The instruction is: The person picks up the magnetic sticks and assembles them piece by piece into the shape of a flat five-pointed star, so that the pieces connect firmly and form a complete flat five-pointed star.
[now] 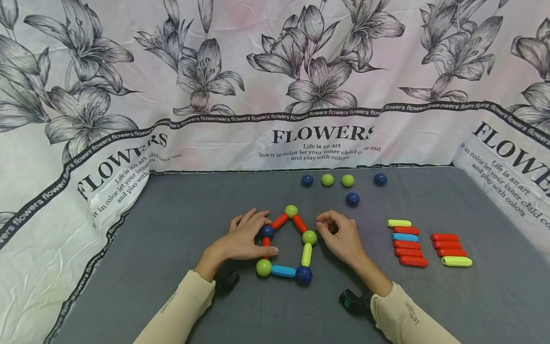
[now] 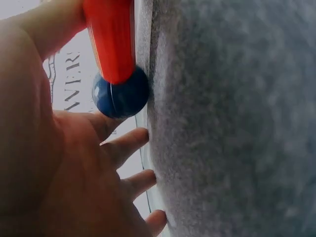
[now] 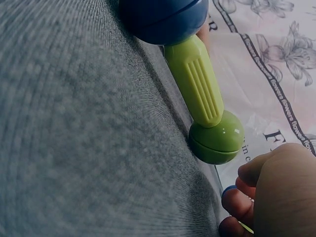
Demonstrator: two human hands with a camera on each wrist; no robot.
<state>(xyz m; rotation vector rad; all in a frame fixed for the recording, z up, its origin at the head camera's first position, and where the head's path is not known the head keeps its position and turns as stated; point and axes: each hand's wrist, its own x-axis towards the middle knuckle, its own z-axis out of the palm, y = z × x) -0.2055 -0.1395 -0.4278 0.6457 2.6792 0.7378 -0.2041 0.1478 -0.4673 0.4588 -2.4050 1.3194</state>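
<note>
A five-sided ring of rods and balls lies on the grey table. Its top is a green ball [image 1: 291, 211] joined to two red rods [image 1: 300, 223]. My left hand [image 1: 236, 241] is at the ring's left side, fingers spread by a dark blue ball [image 2: 121, 94] and thumb across a red rod [image 2: 112, 42]. Lower down are a green ball [image 1: 263, 267], a light blue rod [image 1: 283, 271] and another dark blue ball [image 1: 303, 275]. To the right, my right hand [image 1: 341, 236] hovers beside a green ball [image 3: 217, 137] on a yellow-green rod [image 3: 197, 81], its fingers loosely bent, holding nothing.
Behind the ring lie loose blue balls [image 1: 353, 199] and green balls [image 1: 327, 179]. On the right are two groups of rods, mostly red rods [image 1: 407, 244], with a blue rod [image 1: 406, 237] and yellow-green rods [image 1: 456, 261]. A flower-printed cloth [image 1: 215, 143] borders the table.
</note>
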